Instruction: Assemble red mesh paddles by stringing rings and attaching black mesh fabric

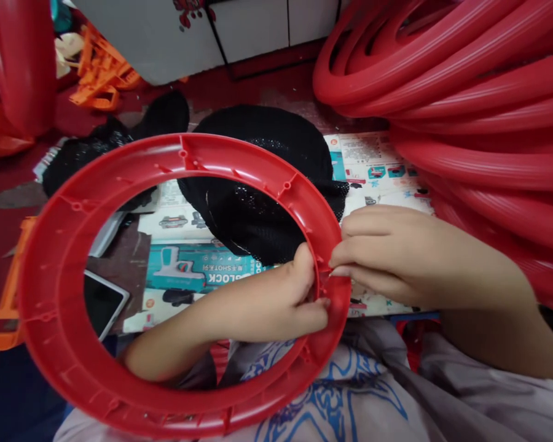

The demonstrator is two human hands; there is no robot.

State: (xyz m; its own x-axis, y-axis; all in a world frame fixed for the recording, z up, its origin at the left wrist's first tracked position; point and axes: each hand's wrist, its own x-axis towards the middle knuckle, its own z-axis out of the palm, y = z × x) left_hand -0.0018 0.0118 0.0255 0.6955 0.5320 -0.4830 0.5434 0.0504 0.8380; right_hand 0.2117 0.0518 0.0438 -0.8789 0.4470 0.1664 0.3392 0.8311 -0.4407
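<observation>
A large red plastic ring (pixel 55 276) is held up over my lap, its ribbed inner side facing me. My left hand (pixel 281 301) reaches through the ring's opening and pinches its right rim between thumb and fingers. My right hand (pixel 387 252) comes from outside the ring, fingers pressed together at the same spot on the rim, fingertips meeting the left hand's. Whether anything small sits between the fingertips is hidden.
A tall stack of red rings (pixel 465 110) fills the right side. Black mesh fabric (pixel 262 184) lies on printed toy-box cardboard (pixel 198 264). A phone (pixel 104 301) lies at left. Orange plastic parts (pixel 101 73) sit at the back left and left edge.
</observation>
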